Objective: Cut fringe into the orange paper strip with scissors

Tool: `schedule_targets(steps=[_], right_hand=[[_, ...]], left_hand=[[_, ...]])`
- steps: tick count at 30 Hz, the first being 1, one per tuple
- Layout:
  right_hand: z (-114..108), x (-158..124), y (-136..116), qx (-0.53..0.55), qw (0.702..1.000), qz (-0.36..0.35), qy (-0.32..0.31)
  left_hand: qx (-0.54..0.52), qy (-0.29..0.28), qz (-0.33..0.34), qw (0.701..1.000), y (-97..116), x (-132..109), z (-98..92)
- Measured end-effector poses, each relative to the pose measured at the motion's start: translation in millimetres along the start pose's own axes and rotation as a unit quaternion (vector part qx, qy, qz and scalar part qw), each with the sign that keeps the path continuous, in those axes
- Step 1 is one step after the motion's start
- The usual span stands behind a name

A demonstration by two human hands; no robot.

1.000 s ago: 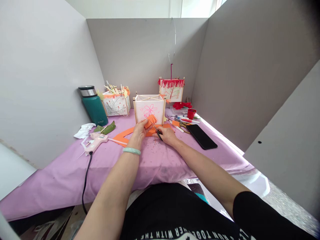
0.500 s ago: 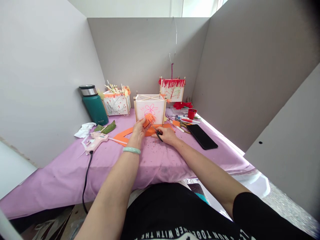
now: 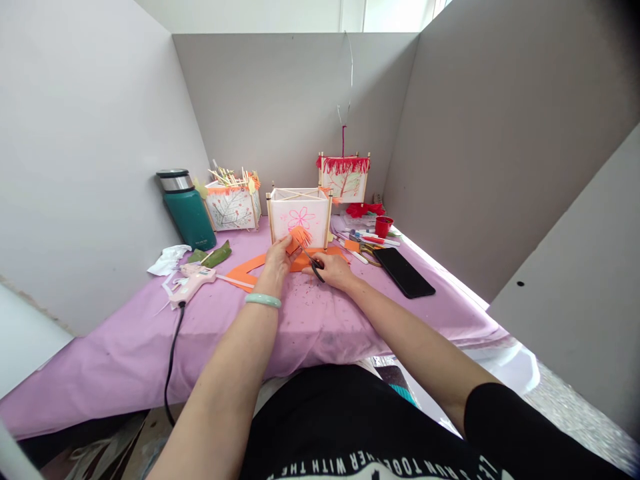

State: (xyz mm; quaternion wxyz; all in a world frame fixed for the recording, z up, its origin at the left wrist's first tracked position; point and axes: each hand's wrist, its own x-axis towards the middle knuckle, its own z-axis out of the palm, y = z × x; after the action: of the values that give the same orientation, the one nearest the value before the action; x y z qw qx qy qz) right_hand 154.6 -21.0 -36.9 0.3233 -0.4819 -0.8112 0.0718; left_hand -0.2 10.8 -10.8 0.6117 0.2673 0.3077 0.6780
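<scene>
My left hand (image 3: 279,259) pinches an orange paper strip (image 3: 301,236) whose upper edge is cut into a fringe. In my right hand (image 3: 332,269) is a pair of black-handled scissors (image 3: 317,268), the blades reaching up to the strip. Whether the blades are parted I cannot tell. Directly behind my hands stands a white paper lantern (image 3: 299,213) with wooden corner sticks and a pink flower drawn on its front. More orange paper (image 3: 245,270) lies flat on the cloth under and beside my hands.
At left are a pink glue gun (image 3: 193,283) with a black cord, a green bottle (image 3: 186,213), a crumpled tissue (image 3: 169,260) and a stick-filled lantern (image 3: 231,208). A red-fringed lantern (image 3: 345,180) hangs behind. To the right lie a phone (image 3: 404,272), markers and a red cup (image 3: 383,227).
Both hands keep nearly the same place on the fringed strip and the scissors. The whole view has shifted very slightly; nothing else visibly differs.
</scene>
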Motion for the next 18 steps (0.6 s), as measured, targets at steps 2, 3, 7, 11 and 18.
schedule_targets(steps=[2, 3, 7, 11, 18], right_hand=[[0.2, 0.2, 0.4, -0.004, 1.000, -0.002, -0.002], [0.2, 0.2, 0.5, -0.005, 1.000, -0.003, -0.003], [-0.2, 0.0, 0.4, -0.016, 1.000, -0.001, -0.005], [-0.1, 0.0, 0.5, -0.033, 0.999, 0.000, -0.002], [0.5, 0.8, 1.3, -0.042, 0.999, -0.005, 0.005]], left_hand=[[0.002, -0.003, -0.001, 1.000, -0.5, 0.4, -0.2], [0.002, -0.003, -0.001, 1.000, -0.6, 0.5, -0.2], [0.001, 0.002, -0.003, 1.000, -0.3, 0.2, 0.2], [0.002, 0.010, -0.007, 1.000, 0.4, -0.8, 1.4], [0.008, 0.023, -0.011, 1.000, 1.6, -3.4, 3.1]])
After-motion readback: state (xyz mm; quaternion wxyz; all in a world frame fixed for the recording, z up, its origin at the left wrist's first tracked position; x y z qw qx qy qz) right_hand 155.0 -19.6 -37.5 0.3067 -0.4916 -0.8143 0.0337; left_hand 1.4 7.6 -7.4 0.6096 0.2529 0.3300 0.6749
